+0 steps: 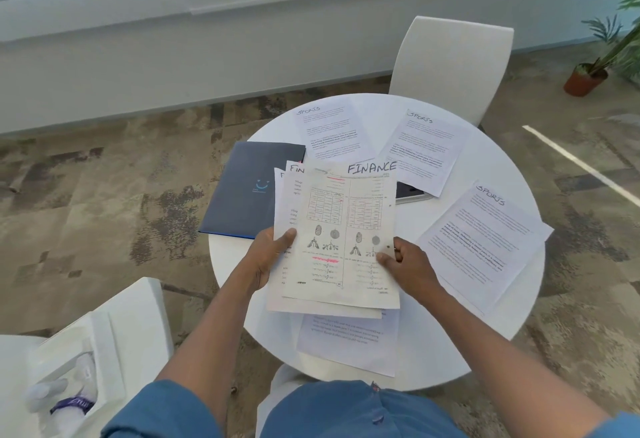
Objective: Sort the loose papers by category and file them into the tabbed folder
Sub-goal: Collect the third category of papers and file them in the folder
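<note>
I hold a small stack of sheets headed FINANCE (pixel 349 216) above the round white table (pixel 460 344). My left hand (pixel 268 257) grips the stack's left edge, thumb on top. My right hand (pixel 405 264) pinches the right edge of the top sheet, which carries tables and diagrams. The dark blue folder (pixel 249 188) lies shut on the table's left side, partly under the stack. Three sheets headed SPORTS lie flat: one at the back (pixel 329 133), one back right (pixel 424 150), one at the right (pixel 485 243). Another printed sheet (pixel 349 344) lies under the stack at the near edge.
A dark tablet or phone (pixel 412 192) peeks out beneath the back-right sheet. A white chair (pixel 453 63) stands behind the table, another (pixel 104 340) at my left with a bag on it. A potted plant (pixel 588 77) stands far right on the carpet.
</note>
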`<action>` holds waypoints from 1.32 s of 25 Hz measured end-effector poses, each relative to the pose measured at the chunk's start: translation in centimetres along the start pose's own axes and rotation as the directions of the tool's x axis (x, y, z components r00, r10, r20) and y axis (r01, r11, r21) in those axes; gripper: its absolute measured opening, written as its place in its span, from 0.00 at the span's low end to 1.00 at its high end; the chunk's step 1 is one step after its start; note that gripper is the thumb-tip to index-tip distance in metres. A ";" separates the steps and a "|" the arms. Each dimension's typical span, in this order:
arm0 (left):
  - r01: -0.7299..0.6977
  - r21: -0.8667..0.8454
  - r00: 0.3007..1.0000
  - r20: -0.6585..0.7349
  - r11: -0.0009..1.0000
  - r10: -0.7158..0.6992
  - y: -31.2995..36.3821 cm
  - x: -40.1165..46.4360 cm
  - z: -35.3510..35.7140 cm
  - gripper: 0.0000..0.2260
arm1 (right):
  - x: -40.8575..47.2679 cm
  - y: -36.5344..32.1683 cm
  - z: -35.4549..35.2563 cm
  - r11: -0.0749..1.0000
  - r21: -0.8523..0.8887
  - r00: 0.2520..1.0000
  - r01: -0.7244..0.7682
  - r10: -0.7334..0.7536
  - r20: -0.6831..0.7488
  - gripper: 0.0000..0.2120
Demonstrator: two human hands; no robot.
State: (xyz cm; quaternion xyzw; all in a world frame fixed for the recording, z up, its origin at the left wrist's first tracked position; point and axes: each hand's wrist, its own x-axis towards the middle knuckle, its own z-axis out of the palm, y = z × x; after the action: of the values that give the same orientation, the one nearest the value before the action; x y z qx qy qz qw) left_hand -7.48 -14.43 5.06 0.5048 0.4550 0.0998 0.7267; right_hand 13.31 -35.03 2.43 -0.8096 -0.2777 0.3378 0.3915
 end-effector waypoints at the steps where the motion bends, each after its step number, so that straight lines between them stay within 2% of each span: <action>1: -0.001 -0.010 1.000 -0.005 1.000 0.001 0.1 0.0 0.0 0.15 | -0.1 -0.1 0.0 1.000 -0.012 1.000 0.004 -0.004 -0.012 0.03; 7: -0.012 -0.022 1.000 0.005 1.000 0.012 0.2 0.2 0.6 0.14 | -0.3 -0.3 0.3 0.997 -0.057 0.998 0.060 -0.059 0.013 0.05; 12: -0.004 0.027 1.000 0.002 1.000 0.004 0.6 0.4 1.7 0.15 | -0.8 -0.5 0.1 0.998 0.041 0.999 0.038 -0.039 0.024 0.08; 17: -0.027 0.025 0.999 0.038 0.999 0.026 0.6 0.2 2.5 0.17 | -1.2 -0.6 -0.3 0.996 0.067 0.996 0.064 -0.067 0.050 0.09; 19: -0.048 0.019 0.997 0.054 0.999 0.046 0.9 0.0 2.7 0.18 | -1.3 -0.6 -0.2 0.977 0.190 0.995 0.091 -0.095 0.010 0.13; 20: -0.055 0.011 0.996 0.070 0.998 0.054 1.1 -0.1 2.7 0.17 | -1.3 -0.6 -0.2 0.949 0.305 0.996 0.082 -0.069 -0.054 0.19; 22: -0.048 -0.014 0.993 0.105 0.999 0.050 1.4 -0.3 2.6 0.17 | -0.6 -0.1 -0.4 0.848 0.530 0.989 0.004 0.076 -0.128 0.28; 24: -0.037 -0.052 0.988 0.148 0.998 0.045 1.7 -0.5 2.4 0.19 | 0.1 0.1 -0.8 0.778 0.616 0.983 -0.125 0.182 -0.031 0.39; 26: -0.026 -0.088 0.980 0.193 0.996 0.042 1.6 -0.4 2.4 0.23 | 0.3 0.1 -1.1 0.755 0.599 0.963 -0.269 0.211 0.166 0.44; 27: -0.017 -0.097 0.977 0.210 0.995 0.037 1.6 -0.4 2.5 0.24 | 0.3 -0.1 -1.0 0.746 0.589 0.946 -0.311 0.183 0.268 0.43; 29: 0.004 -0.075 0.977 0.211 0.997 0.012 1.4 -0.3 2.8 0.23 | 0.3 -0.6 -0.7 0.701 0.642 0.912 -0.311 0.028 0.410 0.41; 30: 0.007 -0.039 0.980 0.197 0.999 0.001 1.3 -0.2 2.9 0.21 | 0.1 -1.1 -0.6 0.645 0.700 0.897 -0.306 -0.051 0.439 0.40; 32: -0.001 0.043 0.986 0.166 0.999 -0.006 0.9 0.1 3.0 0.22 | -0.3 -2.1 -0.9 0.553 0.772 0.897 -0.312 -0.096 0.431 0.40; 33: -0.003 0.060 0.988 0.153 0.998 -0.006 0.7 0.2 3.0 0.23 | -0.4 -2.5 -1.1 0.565 0.773 0.914 -0.287 -0.079 0.397 0.40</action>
State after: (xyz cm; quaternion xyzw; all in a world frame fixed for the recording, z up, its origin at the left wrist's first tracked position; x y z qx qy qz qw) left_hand -4.88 -15.90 5.79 0.5324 0.4011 0.0464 0.7440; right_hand 13.42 -34.47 5.17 -0.4670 -0.1119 0.6036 0.6365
